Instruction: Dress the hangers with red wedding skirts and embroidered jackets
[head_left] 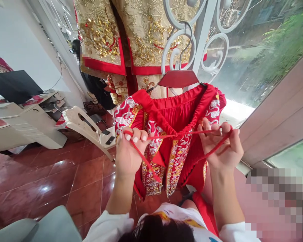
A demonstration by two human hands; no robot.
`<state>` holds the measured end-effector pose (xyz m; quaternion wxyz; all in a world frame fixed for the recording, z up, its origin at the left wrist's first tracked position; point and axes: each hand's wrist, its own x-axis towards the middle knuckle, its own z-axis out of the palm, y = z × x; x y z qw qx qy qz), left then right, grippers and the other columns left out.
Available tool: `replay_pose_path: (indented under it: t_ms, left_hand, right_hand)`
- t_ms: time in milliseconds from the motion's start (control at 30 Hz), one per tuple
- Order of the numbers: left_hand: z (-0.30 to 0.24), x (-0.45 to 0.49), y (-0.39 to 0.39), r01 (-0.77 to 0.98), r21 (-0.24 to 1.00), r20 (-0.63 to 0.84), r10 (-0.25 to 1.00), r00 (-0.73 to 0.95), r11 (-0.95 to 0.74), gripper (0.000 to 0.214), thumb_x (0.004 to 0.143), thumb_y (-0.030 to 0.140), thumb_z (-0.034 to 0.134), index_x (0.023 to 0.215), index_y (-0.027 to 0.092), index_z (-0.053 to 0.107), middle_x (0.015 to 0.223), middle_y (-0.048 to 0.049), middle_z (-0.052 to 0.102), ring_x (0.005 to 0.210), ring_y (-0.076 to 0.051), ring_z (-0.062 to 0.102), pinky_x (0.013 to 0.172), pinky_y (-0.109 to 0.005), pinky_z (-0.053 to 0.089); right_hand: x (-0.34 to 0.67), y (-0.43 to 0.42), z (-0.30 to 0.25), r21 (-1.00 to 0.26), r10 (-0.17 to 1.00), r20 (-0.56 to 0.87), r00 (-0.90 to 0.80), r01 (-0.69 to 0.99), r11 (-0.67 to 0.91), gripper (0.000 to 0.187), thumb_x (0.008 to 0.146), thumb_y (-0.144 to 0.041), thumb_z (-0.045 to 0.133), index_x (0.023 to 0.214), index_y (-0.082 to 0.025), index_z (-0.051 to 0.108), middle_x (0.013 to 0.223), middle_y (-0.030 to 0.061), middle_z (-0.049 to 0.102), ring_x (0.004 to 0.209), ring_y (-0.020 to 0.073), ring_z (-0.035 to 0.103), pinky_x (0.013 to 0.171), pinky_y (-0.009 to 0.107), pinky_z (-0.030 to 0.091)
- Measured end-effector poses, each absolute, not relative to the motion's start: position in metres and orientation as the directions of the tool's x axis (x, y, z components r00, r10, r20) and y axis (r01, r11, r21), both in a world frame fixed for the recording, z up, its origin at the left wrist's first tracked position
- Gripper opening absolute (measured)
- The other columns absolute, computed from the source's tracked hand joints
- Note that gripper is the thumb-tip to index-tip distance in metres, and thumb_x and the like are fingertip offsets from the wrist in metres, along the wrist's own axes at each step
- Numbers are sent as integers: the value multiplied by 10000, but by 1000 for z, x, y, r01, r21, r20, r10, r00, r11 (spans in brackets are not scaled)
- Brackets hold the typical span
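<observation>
A red embroidered skirt (174, 117) with silver and gold panels hangs from a red hanger (178, 79) hooked on a white scrolled metal grille (204, 30). A thin red drawstring (176, 135) runs from its waistband to both hands. My left hand (130, 151) is closed on one end of the cord, which trails down below the fist. My right hand (221, 146) has its fingers curled round the other end, the cord stretched taut between the two hands in front of the waistband.
A gold and red embroidered robe (131, 33) hangs behind the skirt. A white plastic chair (86, 126) with phones on its seat stands at left, beside a white desk (22, 124) carrying a dark monitor (13, 85). The floor (53, 178) is glossy red tile. A window fills the right.
</observation>
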<state>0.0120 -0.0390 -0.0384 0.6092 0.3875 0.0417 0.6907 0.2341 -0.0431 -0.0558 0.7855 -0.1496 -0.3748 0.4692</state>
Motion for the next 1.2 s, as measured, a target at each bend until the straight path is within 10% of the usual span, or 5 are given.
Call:
replay_pose_path:
  t_ms: [200, 567, 833, 1033, 1200]
  left_hand:
    - [3, 7, -15, -770, 608, 420, 902, 103, -195, 295, 934, 312, 453, 676, 188, 382, 557, 74, 322, 444, -48, 348, 534, -198, 430]
    - [44, -60, 13, -688, 692, 352, 934, 56, -219, 334, 965, 213, 273, 658, 189, 401, 493, 62, 291, 408, -59, 216, 477, -223, 344]
    - [30, -78, 26, -674, 687, 316, 947, -61, -273, 283, 924, 175, 348, 652, 166, 425, 503, 64, 338, 420, -46, 282, 533, -204, 400]
    - [-3, -86, 23, -49, 883, 467, 884, -20, -468, 326, 749, 347, 528, 484, 163, 483, 620, -39, 586, 591, -132, 515, 593, -274, 427]
    - [-4, -74, 12, 673, 439, 803, 597, 4, -595, 164, 804, 289, 538, 717, 180, 625, 810, -37, 661, 801, -174, 591, 739, -309, 466]
  right_hand:
    - [257, -45, -21, -700, 909, 401, 112, -603, 383, 409, 714, -360, 700, 475, -182, 419, 405, -58, 164, 396, 77, 281, 454, 245, 336]
    - [349, -30, 22, -780, 822, 351, 449, -345, 521, 342, 524, -226, 569, 454, -191, 236, 340, -44, 112, 346, 71, 156, 462, 291, 97]
    - [381, 51, 26, -832, 781, 283, 557, -263, 489, 292, 538, -243, 425, 469, -184, 148, 378, -49, 81, 396, 70, 139, 480, 275, 200]
    - [360, 66, -11, -978, 831, 209, 515, 92, 189, 131, 579, -293, 482, 507, -205, 417, 506, 17, 448, 576, 164, 498, 651, 350, 432]
    - [339, 35, -16, -769, 562, 504, 656, 637, -54, 173, 648, -344, 583, 601, -180, 554, 683, 133, 607, 896, 350, 582, 824, 489, 398]
